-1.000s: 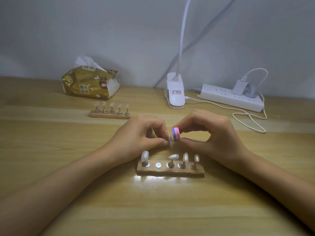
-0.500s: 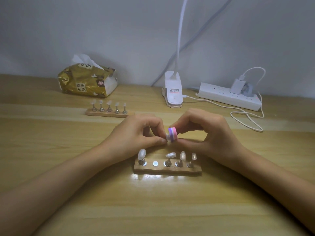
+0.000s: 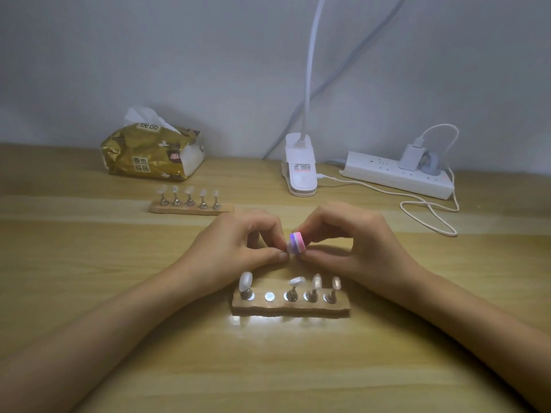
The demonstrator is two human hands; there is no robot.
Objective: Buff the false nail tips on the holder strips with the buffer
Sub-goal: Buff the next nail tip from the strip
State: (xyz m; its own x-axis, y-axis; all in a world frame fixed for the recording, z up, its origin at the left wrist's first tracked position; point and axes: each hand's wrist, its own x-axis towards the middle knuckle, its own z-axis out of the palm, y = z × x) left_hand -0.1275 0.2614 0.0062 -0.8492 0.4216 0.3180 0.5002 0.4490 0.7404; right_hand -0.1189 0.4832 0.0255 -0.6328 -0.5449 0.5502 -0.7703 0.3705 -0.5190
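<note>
A wooden holder strip (image 3: 290,308) lies near me with several pearly nail tips on metal stands; its second spot holds only a bare metal disc (image 3: 269,296). Just behind it, my left hand (image 3: 235,248) pinches a small nail tip (image 3: 288,248) between thumb and forefinger, mostly hidden by the fingers. My right hand (image 3: 351,245) pinches a small pink-and-purple layered buffer (image 3: 296,242) whose face touches that tip. A second holder strip (image 3: 190,208) with several nail tips stands farther back on the left.
A gold tissue pack (image 3: 155,153) sits at the back left. A white clip lamp (image 3: 299,168) stands at the back centre, its neck rising upward. A white power strip (image 3: 396,174) with a charger and a looping white cable (image 3: 429,213) lies at the back right.
The buffer has shifted slightly against the nail tip between my fingers. Both hands stay in the same place; the view has drifted a little.
</note>
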